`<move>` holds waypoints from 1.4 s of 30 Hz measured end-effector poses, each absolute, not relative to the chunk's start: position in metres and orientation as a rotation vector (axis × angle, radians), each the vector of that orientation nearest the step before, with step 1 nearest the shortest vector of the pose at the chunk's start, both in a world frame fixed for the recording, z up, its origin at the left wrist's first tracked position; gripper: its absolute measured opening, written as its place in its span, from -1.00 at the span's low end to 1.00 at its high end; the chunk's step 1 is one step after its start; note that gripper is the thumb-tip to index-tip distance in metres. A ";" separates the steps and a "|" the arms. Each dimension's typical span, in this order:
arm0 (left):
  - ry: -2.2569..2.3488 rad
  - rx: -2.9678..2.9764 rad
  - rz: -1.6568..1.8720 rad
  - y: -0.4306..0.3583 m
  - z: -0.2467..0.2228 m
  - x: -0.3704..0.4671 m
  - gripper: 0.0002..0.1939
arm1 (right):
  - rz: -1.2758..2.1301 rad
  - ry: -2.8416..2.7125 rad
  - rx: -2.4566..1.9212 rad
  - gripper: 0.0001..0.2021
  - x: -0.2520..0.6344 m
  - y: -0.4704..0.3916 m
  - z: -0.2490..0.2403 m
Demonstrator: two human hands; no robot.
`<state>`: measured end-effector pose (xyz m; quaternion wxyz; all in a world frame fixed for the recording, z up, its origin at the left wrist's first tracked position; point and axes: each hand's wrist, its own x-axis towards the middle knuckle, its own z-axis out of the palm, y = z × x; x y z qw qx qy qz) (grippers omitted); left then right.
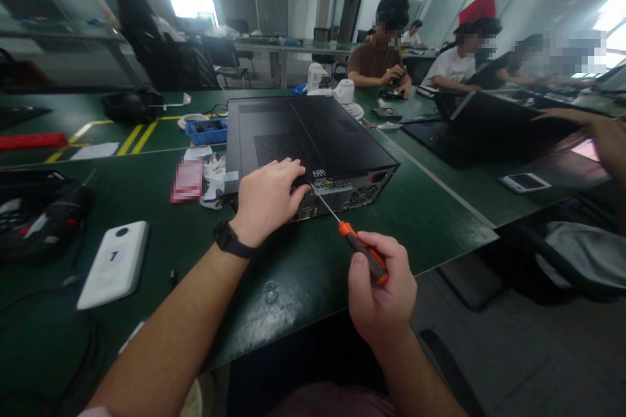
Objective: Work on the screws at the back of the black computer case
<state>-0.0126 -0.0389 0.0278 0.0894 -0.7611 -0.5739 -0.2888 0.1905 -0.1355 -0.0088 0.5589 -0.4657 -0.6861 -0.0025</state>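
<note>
A black desktop computer case (313,127) lies on its side on the green table, its rear panel with ports and a round fan grille (362,194) turned towards me. My left hand (268,194) rests on the top near rear edge, fingers stretched over the panel and thumb near the screwdriver tip. In my right hand (384,290) is a screwdriver (348,231) with an orange and dark handle, gripped between thumb and fingers. Its thin metal shaft slants up and left to the rear edge of the case. What the tip touches is too small to make out.
Left of the case are a blue bin (208,131), gloves (214,179) and a red-and-white packet (188,179). A white box marked 1 (115,266) lies nearer. Across the table a person (374,58) handles small parts; another person's arm (570,117) reaches in at right. A phone (525,182) lies there.
</note>
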 end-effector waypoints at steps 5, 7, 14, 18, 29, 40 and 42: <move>-1.708 -2.276 -0.850 -0.039 0.027 -0.013 -0.72 | -0.029 -1.533 -1.162 -0.80 0.192 -0.133 -0.019; -1.722 -2.281 -0.849 -0.038 0.027 -0.013 -0.72 | 0.000 -1.520 -1.200 -0.82 0.192 -0.133 -0.021; -1.732 -2.277 -0.842 -0.039 0.028 -0.012 -0.71 | 0.056 -1.555 -1.203 -0.82 0.191 -0.137 -0.011; -1.728 -2.277 -0.838 -0.040 0.029 -0.012 -0.72 | -0.019 -1.573 -1.155 -0.82 0.191 -0.135 -0.009; -1.718 -2.280 -0.837 -0.039 0.029 -0.012 -0.72 | 0.110 -1.512 -1.243 -0.77 0.192 -0.137 -0.021; -1.716 -2.284 -0.853 -0.039 0.029 -0.013 -0.73 | 0.002 -1.486 -1.215 -0.79 0.191 -0.135 -0.025; -1.713 -2.280 -0.853 -0.039 0.029 -0.013 -0.73 | 0.022 -1.475 -1.233 -0.80 0.192 -0.135 -0.028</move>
